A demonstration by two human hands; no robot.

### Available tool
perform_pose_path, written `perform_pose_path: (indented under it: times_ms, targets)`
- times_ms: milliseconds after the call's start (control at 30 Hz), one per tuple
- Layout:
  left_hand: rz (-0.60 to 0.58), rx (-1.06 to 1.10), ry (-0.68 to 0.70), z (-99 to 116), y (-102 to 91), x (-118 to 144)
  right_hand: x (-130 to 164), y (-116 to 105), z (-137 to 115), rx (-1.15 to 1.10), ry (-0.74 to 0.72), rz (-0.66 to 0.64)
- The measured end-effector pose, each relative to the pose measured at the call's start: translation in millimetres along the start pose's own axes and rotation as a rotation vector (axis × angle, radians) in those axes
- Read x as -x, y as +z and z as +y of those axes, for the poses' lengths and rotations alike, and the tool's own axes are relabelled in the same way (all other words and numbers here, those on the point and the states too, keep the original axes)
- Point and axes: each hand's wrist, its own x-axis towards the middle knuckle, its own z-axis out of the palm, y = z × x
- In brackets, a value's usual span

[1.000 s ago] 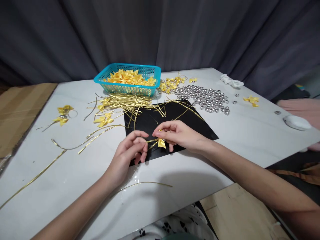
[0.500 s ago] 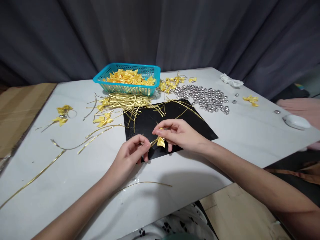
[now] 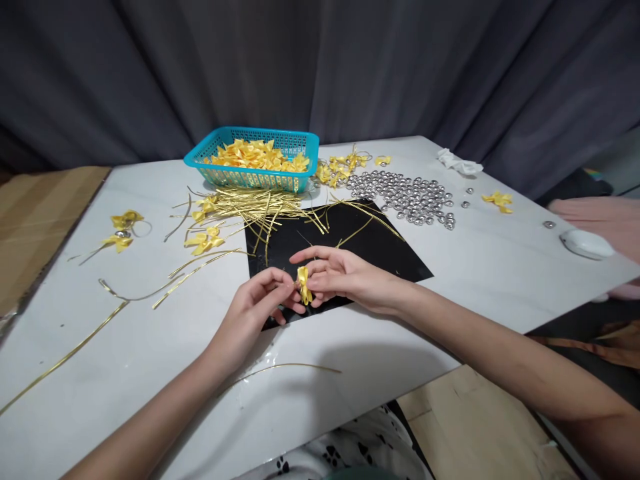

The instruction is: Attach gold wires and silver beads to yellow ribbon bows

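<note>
A small yellow ribbon bow is held upright between my two hands, over the near part of a black sheet. My left hand is closed in a pinch at the bow's left side, where its tie would be; that tie is mostly hidden by the fingertips. From the right, my right hand grips the bow with its thumb against the fingers behind, while the index finger reaches out above. Beyond the hands lies a pile of gold twist ties, some of them overlapping the black sheet.
At the back stands a blue basket of yellow bows. Silver oval beads are heaped to its right, near more bows. Finished-looking bows lie at left. A white dish sits at the right edge; cardboard is at far left.
My hands have come closer together, and the bow has turned and shifted slightly left. My right index finger has lifted off it and straightened. The view has shifted a little.
</note>
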Motion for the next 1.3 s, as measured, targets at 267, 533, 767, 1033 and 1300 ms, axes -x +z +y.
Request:
perform_pose_path:
  times_ms: [267, 533, 767, 1033, 1300]
  targets:
    - [0.086, -0.025, 0.02, 0.9, 0.7, -1.5, -5.3, -5.1, 3.9, 0.127, -0.039, 0.089]
    - [0.093, -0.005, -0.004, -0.6, 0.2, -2.1, -6.2, -5.3, 2.4, 0.139, -0.145, 0.104]
    - [0.09, -0.051, 0.008, 0.4, 1.9, -2.0, -5.0, -5.2, -0.2, 0.143, -0.153, 0.115]
    - [0.096, -0.074, 0.036, 0.5, 3.2, 0.0, -3.3, -1.1, 1.8, 0.163, -0.066, 0.026]
    - [0.091, -0.14, 0.032, 0.6, 2.7, -3.0, -4.1, 3.3, 5.4, 0.107, 0.043, 0.025]
